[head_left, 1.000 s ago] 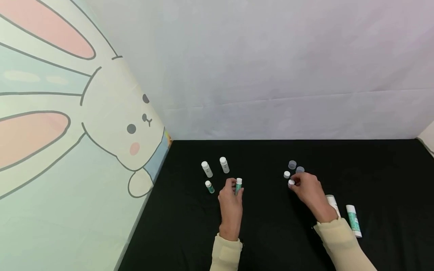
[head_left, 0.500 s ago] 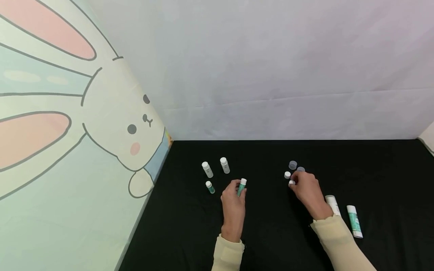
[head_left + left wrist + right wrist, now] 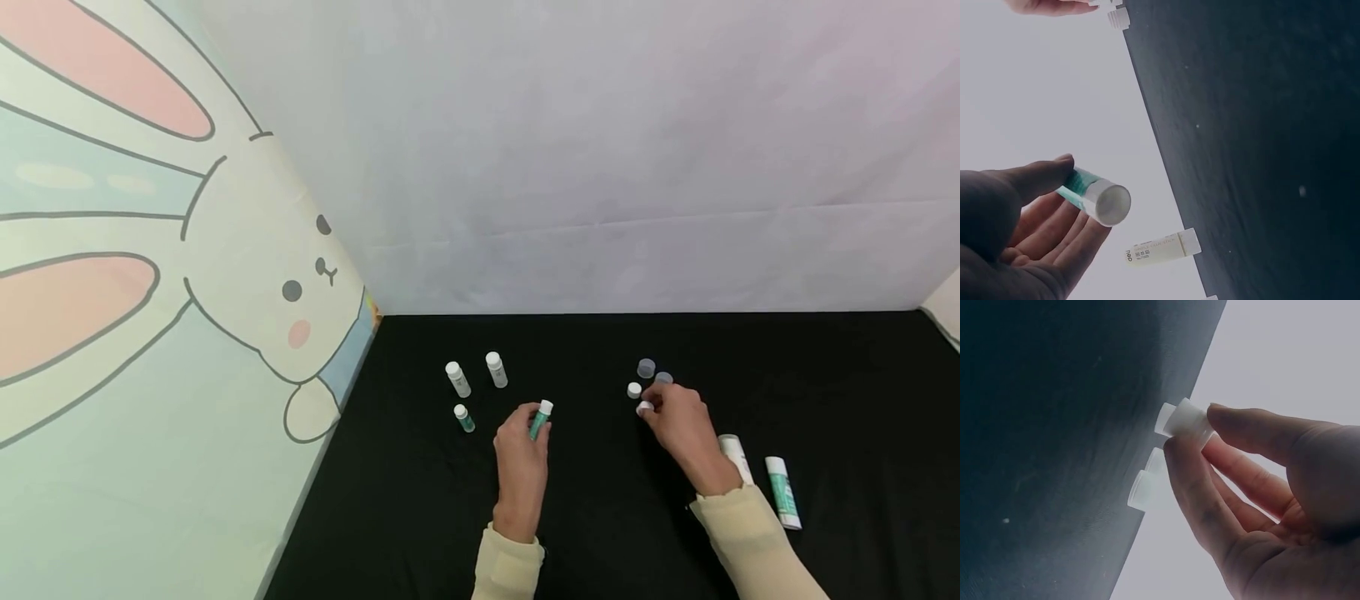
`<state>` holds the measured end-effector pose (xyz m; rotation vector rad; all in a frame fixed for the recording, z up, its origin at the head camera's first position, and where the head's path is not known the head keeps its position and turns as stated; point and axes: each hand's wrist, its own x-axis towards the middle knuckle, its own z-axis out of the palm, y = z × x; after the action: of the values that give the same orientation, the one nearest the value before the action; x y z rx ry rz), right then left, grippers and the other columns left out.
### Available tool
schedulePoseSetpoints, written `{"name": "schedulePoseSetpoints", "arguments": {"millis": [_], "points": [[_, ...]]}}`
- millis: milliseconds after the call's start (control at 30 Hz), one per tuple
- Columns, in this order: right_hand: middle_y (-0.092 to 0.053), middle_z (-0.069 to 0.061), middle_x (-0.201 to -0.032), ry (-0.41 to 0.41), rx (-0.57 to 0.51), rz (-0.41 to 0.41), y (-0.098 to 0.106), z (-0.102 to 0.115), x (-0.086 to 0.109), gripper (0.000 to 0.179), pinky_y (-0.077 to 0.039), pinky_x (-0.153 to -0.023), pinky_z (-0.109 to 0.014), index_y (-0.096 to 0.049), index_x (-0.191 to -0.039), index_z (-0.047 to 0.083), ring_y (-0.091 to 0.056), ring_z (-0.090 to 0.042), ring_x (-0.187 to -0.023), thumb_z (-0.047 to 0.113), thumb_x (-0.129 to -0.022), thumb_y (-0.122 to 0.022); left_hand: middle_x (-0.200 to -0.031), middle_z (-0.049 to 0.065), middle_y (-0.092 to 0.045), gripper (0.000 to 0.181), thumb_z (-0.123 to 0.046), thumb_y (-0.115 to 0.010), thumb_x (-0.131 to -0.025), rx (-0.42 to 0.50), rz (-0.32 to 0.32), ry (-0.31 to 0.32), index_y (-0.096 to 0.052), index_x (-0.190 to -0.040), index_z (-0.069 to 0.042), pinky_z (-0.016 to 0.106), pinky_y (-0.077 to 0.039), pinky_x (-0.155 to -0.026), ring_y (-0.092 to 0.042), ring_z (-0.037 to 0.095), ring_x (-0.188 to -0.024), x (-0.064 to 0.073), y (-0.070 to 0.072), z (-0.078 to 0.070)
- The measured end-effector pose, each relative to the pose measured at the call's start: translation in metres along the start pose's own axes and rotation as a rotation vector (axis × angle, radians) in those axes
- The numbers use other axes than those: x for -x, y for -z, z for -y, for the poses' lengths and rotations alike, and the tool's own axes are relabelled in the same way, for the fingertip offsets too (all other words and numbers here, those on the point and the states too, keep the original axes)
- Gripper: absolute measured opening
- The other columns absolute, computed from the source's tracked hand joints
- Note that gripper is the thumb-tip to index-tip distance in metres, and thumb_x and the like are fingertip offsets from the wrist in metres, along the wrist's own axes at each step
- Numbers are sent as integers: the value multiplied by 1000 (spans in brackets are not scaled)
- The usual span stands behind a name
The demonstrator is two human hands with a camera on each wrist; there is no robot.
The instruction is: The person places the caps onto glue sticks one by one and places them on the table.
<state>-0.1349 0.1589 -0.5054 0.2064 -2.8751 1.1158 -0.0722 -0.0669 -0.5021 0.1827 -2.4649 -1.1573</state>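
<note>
My left hand (image 3: 521,471) holds a small green glue stick (image 3: 540,422) between thumb and fingers, its white cap end up and leaning right. In the left wrist view the glue stick's round white end (image 3: 1113,205) faces the camera. On the right, my right hand (image 3: 684,429) pinches a small white cap (image 3: 1186,420) between thumb and forefinger, low over the black cloth. Another white cap (image 3: 634,390) sits just behind it. Two translucent caps (image 3: 646,367) are grouped close by, one partly covered by the right hand in the head view.
Left of the left hand stand two white glue sticks (image 3: 458,380) and a small green one (image 3: 464,418). Near the right forearm are a large white tube (image 3: 734,457), partly hidden, and a green-and-white one (image 3: 783,493). A pale wall backs the black-covered table (image 3: 600,533).
My left hand has shifted a little to the right, and its glue stick has gone from upright to leaning right. The right hand stays at the caps, nearly still.
</note>
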Motion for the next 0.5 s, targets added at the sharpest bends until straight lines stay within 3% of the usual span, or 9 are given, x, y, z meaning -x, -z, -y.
{"name": "schedulePoseSetpoints", "arguments": {"millis": [300,500], "points": [[-72,-23,-99,-10,-16,3,3,6,5,15,-55,-70,-50,-74,-106,-7,-67,-31,-79,2,-94,-75,-102,9,-77,24,3,-84,-87,-24,6,4,-76,-109,-5,30,-62,-74,-76,19,-89,0,-1,-5],[-72,-23,-101,-29,-45,23,10,14,7,19,-55,-69,-48,-73,-111,-7,-67,-30,-81,4,-96,-74,-101,9,-77,23,2,-83,-88,-51,23,-26,-77,-110,-5,30,-62,-75,-76,20,-89,0,-3,-7]]}}
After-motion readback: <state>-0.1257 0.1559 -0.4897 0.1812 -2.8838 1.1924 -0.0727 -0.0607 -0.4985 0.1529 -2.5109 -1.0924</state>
